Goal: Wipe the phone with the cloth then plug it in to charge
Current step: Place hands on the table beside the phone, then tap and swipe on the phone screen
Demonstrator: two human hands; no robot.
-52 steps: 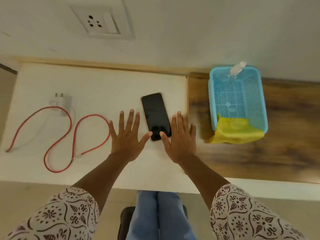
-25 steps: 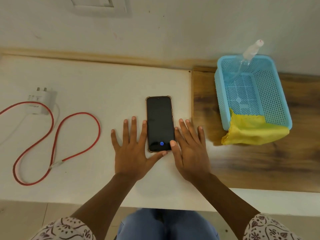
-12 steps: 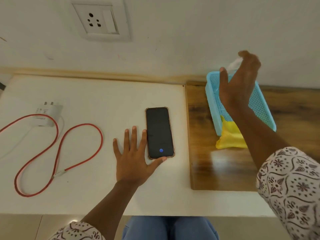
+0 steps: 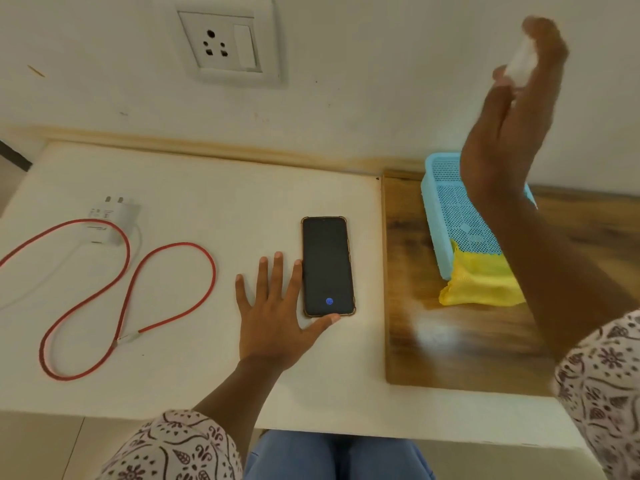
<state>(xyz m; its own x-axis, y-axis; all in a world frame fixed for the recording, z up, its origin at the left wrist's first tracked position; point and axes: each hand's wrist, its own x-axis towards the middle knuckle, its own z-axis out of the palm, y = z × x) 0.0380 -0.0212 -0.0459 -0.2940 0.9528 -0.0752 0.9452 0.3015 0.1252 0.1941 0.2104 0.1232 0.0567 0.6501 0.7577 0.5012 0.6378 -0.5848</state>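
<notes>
A black phone (image 4: 327,266) lies face up on the white table (image 4: 194,188), a blue fingerprint icon lit near its lower end. My left hand (image 4: 277,313) rests flat beside it, fingers spread, thumb touching its bottom edge. My right hand (image 4: 509,112) is raised above the blue basket (image 4: 446,216), fingers closed around a small clear spray bottle (image 4: 519,65), which is blurred. A yellow cloth (image 4: 481,280) hangs over the basket's near rim. The white charger plug (image 4: 110,220) and its red cable (image 4: 131,289) lie at the left.
A wall socket with a switch (image 4: 225,46) sits on the wall above the table. The basket stands on a dark wooden board (image 4: 450,341) at the right. My knees in blue jeans (image 4: 336,455) show below the table's front edge.
My right hand left the phone, reached into the basket and lifted the spray bottle up out of it. My left hand and the phone stayed in place.
</notes>
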